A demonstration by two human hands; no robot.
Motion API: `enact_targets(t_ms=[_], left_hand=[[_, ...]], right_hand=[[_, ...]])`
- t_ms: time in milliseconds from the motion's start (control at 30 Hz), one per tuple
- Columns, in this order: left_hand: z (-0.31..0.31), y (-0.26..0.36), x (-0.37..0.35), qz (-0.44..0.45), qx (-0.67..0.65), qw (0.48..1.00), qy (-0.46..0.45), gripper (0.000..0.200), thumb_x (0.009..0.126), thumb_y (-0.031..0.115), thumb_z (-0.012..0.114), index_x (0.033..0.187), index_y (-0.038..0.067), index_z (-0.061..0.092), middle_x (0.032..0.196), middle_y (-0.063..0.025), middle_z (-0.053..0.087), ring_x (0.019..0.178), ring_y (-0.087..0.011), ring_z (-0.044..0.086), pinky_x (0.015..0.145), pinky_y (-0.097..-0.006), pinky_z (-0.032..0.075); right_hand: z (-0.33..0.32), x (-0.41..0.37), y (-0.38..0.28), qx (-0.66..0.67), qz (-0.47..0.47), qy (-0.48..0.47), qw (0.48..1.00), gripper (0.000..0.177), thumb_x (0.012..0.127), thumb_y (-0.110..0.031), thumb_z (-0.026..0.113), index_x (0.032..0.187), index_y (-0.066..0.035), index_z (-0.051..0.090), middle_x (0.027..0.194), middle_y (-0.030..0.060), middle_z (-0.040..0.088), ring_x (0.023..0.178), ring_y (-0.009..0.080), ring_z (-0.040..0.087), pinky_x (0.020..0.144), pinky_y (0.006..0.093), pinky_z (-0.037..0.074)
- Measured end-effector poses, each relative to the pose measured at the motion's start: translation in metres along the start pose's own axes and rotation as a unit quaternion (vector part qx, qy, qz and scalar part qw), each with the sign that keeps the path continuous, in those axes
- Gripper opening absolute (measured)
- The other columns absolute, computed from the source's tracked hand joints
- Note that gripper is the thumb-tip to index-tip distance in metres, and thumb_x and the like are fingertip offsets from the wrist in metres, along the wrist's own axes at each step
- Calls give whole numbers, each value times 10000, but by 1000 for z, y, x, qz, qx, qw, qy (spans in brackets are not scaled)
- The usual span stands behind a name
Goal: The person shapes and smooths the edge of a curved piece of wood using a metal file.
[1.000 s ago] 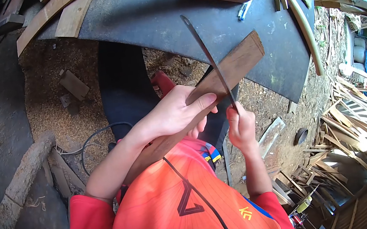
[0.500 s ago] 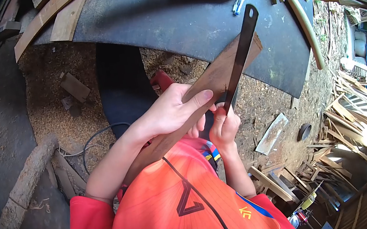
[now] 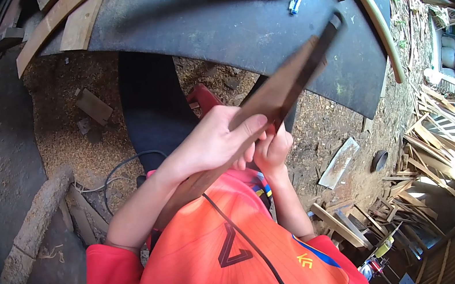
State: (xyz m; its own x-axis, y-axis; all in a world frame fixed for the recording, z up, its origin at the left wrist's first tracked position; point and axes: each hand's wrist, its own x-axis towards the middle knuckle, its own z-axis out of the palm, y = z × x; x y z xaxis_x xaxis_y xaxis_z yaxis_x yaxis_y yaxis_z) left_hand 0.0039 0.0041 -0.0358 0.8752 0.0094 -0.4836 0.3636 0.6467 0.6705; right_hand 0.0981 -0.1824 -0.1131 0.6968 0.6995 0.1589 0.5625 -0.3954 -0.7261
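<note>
**Blade laid along the plank**

The plank (image 3: 268, 98) is a long, flat strip of dark brown wood. It is held slanting above the lap, with its far end over the counter (image 3: 205, 23) edge. The left hand (image 3: 216, 140) has its fingers wrapped over the plank's middle and the thumb flat on top. The blade (image 3: 332, 25) is thin, dark metal, blurred here, and seems to lie against the plank's right edge. The right hand (image 3: 272, 148) has its fingers clamped on the blade's lower end, just beneath the left hand.

The counter is a smooth grey sheet with a curved rim. Open sawdust floor (image 3: 62, 124) lies to the left, and wood scraps (image 3: 431, 142) crowd the right.

Half a second ago the blade stood steeper, crossing the plank. Now it runs almost parallel to it.
</note>
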Motion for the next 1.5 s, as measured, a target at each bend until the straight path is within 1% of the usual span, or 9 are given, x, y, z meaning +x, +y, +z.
enact_targets(t_ms=[100,200,733,867,967,1133,1300,1433,1500], left_hand=[[5,-3,0,5,7,1000,8,456,1063,441,613,969,-1,668,652,-49,619,546,-117,621,508,-272,516],[4,7,-1,-2,-8,999,36,466,1059,452,617,969,-3,666,659,-48,620,562,-113,627,518,-270,524],[4,4,1,-5,12,999,47,439,1071,413,611,968,-9,672,648,-49,631,528,-110,624,508,-261,514],[4,13,-1,7,5,997,76,430,1067,412,619,962,-1,675,659,-40,635,544,-105,628,520,-259,517],[5,11,1,5,17,998,67,418,1063,402,630,961,-1,672,660,-29,630,553,-98,622,519,-250,520],[2,9,0,6,13,996,89,442,1065,413,622,977,-18,667,675,-35,630,573,-95,629,518,-260,530],[4,9,1,15,23,996,90,440,1070,408,615,956,-15,665,656,-36,625,556,-97,626,516,-256,523],[8,9,-5,-5,17,995,101,437,1067,408,621,952,-11,666,653,-38,628,550,-97,623,518,-258,521],[2,13,0,-1,25,995,99,431,1066,406,623,956,-8,671,654,-44,635,544,-102,626,517,-260,517]], right_hand=[[14,-4,21,-3,-99,45,994,102,996,-2,508,940,-20,591,664,142,610,554,332,655,517,414,476],[2,-7,16,17,20,-10,1000,120,1004,-11,514,913,-23,590,656,143,600,543,336,646,509,418,467],[15,-13,35,-10,-40,-24,999,109,998,-17,534,911,-7,599,659,157,616,555,356,654,512,415,480],[-7,-3,-11,-22,49,-30,998,129,1013,-34,547,895,-22,597,641,166,598,547,361,644,514,421,476],[9,-13,32,-31,-47,8,998,127,1008,-33,548,888,-20,590,628,166,584,533,371,627,500,434,463],[-5,-10,1,-23,43,-23,999,90,968,15,561,896,-27,596,604,153,560,527,357,626,503,431,457],[15,-39,48,-7,-13,-14,1000,98,973,8,561,891,-34,595,601,152,563,528,356,633,504,423,470],[-6,-1,-9,-12,73,-36,997,120,965,22,546,880,-44,599,599,152,560,529,351,637,506,426,471],[11,-27,35,-11,21,-34,999,117,960,26,545,884,-44,600,597,152,558,529,353,636,508,430,472]])
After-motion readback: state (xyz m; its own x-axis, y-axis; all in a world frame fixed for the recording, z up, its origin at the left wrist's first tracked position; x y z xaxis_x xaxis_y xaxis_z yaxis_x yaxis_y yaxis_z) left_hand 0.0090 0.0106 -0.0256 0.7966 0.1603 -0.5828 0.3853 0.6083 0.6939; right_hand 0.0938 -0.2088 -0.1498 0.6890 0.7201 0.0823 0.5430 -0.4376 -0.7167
